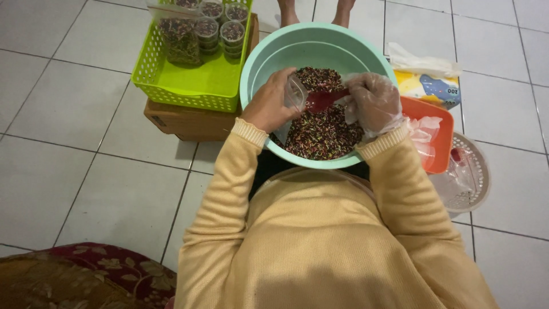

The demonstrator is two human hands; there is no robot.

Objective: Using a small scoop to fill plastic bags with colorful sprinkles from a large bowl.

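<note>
In the head view, a person in a yellow sweater is sitting on the tiled floor (86, 166) and leaning over a mint-green basin (260, 68) that is resting just in front of the lap. The basin is holding a heap of dark mix (323, 134) flecked with red, green and yellow bits, piled toward its near wall.

The left hand (269, 106) is bare and is curling closed around a small clear bag (295, 94), pinching it by its mouth above the mix. The right hand (373, 103) is wearing a thin clear glove and is gripping the handle of a red scoop (321, 101), fingers wrapped shut around it. The bowl of the scoop is pointing at the mouth of the bag and touching it or nearly so; I cannot tell which.

Beyond the basin's left edge, a lime basket (189, 80) is sitting on a cardboard box (183, 120). In the far corner of the basket, a filled bag (180, 40) is leaning beside stacked clear cups (220, 28) of the same mix.

To the right of the basin, an orange tray (437, 114) is touching its rim, with crumpled clear plastic lying in it. Past that tray, a yellow and blue pack (429, 86) is lying on the floor, and a round white lattice tray (477, 171) is sitting nearer the person's right elbow.

Two bare feet (314, 11) of another person are showing at the top edge, just behind the basin. A red patterned cushion (97, 274) is filling the bottom left corner.
</note>
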